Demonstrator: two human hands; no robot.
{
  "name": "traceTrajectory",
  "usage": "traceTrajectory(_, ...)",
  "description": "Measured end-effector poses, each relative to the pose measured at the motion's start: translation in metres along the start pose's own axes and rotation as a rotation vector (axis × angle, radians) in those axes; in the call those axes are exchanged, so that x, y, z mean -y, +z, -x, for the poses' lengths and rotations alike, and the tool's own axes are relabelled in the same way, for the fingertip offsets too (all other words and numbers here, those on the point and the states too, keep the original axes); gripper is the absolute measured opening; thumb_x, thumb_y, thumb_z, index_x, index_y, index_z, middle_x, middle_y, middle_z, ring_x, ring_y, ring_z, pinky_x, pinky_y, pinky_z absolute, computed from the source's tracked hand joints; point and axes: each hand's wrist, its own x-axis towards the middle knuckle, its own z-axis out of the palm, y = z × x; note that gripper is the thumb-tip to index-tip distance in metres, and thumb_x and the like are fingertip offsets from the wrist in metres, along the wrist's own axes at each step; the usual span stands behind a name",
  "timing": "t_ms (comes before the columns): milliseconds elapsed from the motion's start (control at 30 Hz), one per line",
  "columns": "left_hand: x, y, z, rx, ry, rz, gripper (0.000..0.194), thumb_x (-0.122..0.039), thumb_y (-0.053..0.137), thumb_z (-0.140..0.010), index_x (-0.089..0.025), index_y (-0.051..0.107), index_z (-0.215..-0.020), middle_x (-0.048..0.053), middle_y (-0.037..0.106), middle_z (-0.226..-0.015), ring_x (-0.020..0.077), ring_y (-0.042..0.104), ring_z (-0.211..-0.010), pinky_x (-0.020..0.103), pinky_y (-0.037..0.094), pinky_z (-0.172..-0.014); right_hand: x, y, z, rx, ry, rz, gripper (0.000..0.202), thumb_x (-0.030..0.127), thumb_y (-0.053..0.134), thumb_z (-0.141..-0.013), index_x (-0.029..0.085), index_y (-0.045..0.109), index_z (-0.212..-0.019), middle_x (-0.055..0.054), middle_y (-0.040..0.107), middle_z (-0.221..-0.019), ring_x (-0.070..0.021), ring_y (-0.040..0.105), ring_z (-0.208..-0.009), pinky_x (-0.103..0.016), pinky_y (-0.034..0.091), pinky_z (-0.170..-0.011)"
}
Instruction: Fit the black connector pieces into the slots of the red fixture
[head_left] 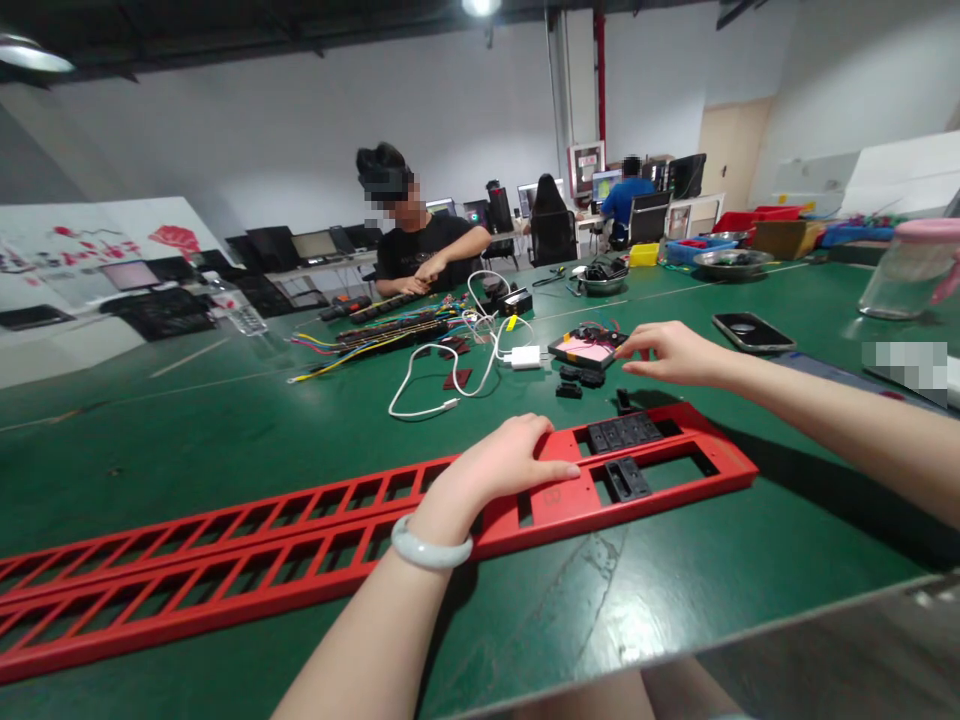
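A long red slotted metal frame (555, 498) lies across the table. My left hand (517, 455), with a pale bangle at its wrist, grips it, thumb along the top and fingers over the far edge. Several black connector blocks (624, 432) sit in the far opening at its right end. More black blocks (628, 480) sit in the near opening. My right hand (671, 352) hovers by the right corner of a shallow black tray (559, 350), thumb and fingers slightly apart, nothing visible between them. Loose black pieces (579, 378) lie beside the tray, and one small black piece (624, 402) is near the frame.
A white charger (525, 357) with its cable lies mid-table, near bundled coloured wires (390, 333). A phone (752, 332) and a pink-lidded jar (911, 270) stand to the right. A water bottle (238, 308) is at left. Across the table, a person (424, 240) handles parts.
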Motion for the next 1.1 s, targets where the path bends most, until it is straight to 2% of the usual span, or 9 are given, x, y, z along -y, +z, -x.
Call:
traceTrajectory(133, 0.001, 0.002, 0.000, -0.016, 0.015, -0.004, 0.059, -0.066, 0.042, -0.067, -0.020, 0.049, -0.103, 0.006, 0.054, -0.100, 0.0216, 0.051, -0.089, 0.029, 0.038, -0.075, -0.014, 0.019, -0.033, 0.214, -0.074, 0.105, 0.036, 0.019, 0.053, -0.069, 0.017, 0.060, -0.104, -0.010, 0.058, -0.106, -0.0209, 0.054, -0.092, -0.027, 0.040, -0.077)
traceTrajectory(300, -0.001, 0.003, 0.002, -0.025, 0.011, -0.025, 0.057, -0.066, 0.043, -0.067, -0.019, 0.051, -0.099, 0.006, 0.054, -0.097, 0.0212, 0.051, -0.088, 0.028, 0.039, -0.073, -0.010, 0.045, -0.059, 0.361, -0.115, 0.146, 0.055, 0.011, 0.056, -0.060, 0.024, 0.054, -0.114, -0.006, 0.061, -0.104, -0.0199, 0.057, -0.084, -0.025, 0.040, -0.068)
traceTrajectory(467, 0.000, 0.004, 0.002, -0.030, 0.018, -0.034, 0.057, -0.066, 0.042, -0.068, -0.019, 0.051, -0.098, 0.006, 0.055, -0.096, 0.0207, 0.051, -0.086, 0.028, 0.039, -0.071, -0.002, 0.059, -0.072, 0.435, -0.108, 0.192, 0.033, 0.018, 0.056, -0.062, 0.015, 0.064, -0.093, -0.009, 0.066, -0.085, -0.0196, 0.058, -0.071, -0.025, 0.039, -0.061)
traceTrajectory(567, 0.001, 0.005, 0.002, -0.036, 0.034, -0.040, 0.058, -0.068, 0.040, -0.067, -0.019, 0.051, -0.097, 0.006, 0.055, -0.095, 0.0205, 0.051, -0.085, 0.028, 0.039, -0.070, -0.001, 0.061, -0.073, 0.454, -0.103, 0.187, 0.029, 0.025, 0.056, -0.063, 0.014, 0.065, -0.089, -0.009, 0.066, -0.081, -0.0191, 0.057, -0.068, -0.025, 0.038, -0.058)
traceTrajectory(700, 0.003, 0.006, 0.002, -0.038, 0.039, -0.042, 0.060, -0.070, 0.039, -0.066, -0.019, 0.051, -0.096, 0.005, 0.055, -0.094, 0.0204, 0.051, -0.083, 0.028, 0.039, -0.070, -0.002, 0.062, -0.070, 0.434, -0.107, 0.145, 0.033, 0.030, 0.060, -0.063, 0.015, 0.063, -0.091, -0.008, 0.065, -0.086, -0.0190, 0.056, -0.072, -0.024, 0.039, -0.059)
traceTrajectory(833, 0.003, 0.006, 0.002, -0.049, 0.048, -0.046, 0.060, -0.070, 0.039, -0.066, -0.019, 0.051, -0.096, 0.006, 0.054, -0.093, 0.0202, 0.051, -0.083, 0.028, 0.039, -0.069, 0.002, 0.064, -0.066, 0.371, -0.107, 0.109, 0.037, 0.028, 0.062, -0.062, 0.015, 0.061, -0.096, -0.007, 0.064, -0.086, -0.0178, 0.057, -0.073, -0.023, 0.039, -0.058)
traceTrajectory(933, 0.003, 0.006, 0.003, -0.052, 0.053, -0.060, 0.060, -0.070, 0.040, -0.065, -0.018, 0.051, -0.093, 0.006, 0.054, -0.092, 0.0200, 0.051, -0.081, 0.028, 0.039, -0.067, 0.007, 0.065, -0.060, 0.310, -0.109, 0.094, 0.030, 0.027, 0.060, -0.065, 0.015, 0.062, -0.093, -0.006, 0.064, -0.081, -0.0169, 0.057, -0.069, -0.023, 0.041, -0.058)
traceTrajectory(1033, 0.004, 0.007, 0.003, -0.054, 0.058, -0.062, 0.058, -0.070, 0.041, -0.065, -0.018, 0.051, -0.091, 0.005, 0.054, -0.090, 0.0196, 0.051, -0.079, 0.028, 0.039, -0.065, 0.013, 0.062, -0.050, 0.202, -0.115, 0.090, 0.023, 0.025, 0.054, -0.072, 0.014, 0.062, -0.091, -0.010, 0.063, -0.088, -0.0190, 0.058, -0.078, -0.028, 0.044, -0.068)
traceTrajectory(1100, 0.005, 0.008, 0.003, -0.059, 0.054, -0.049, 0.058, -0.070, 0.040, -0.066, -0.019, 0.051, -0.091, 0.005, 0.054, -0.090, 0.0196, 0.051, -0.079, 0.028, 0.040, -0.066, 0.016, 0.057, -0.039, 0.104, -0.104, 0.091, 0.027, 0.023, 0.050, -0.075, 0.012, 0.058, -0.099, -0.014, 0.057, -0.101, -0.0218, 0.055, -0.090, -0.033, 0.042, -0.078)
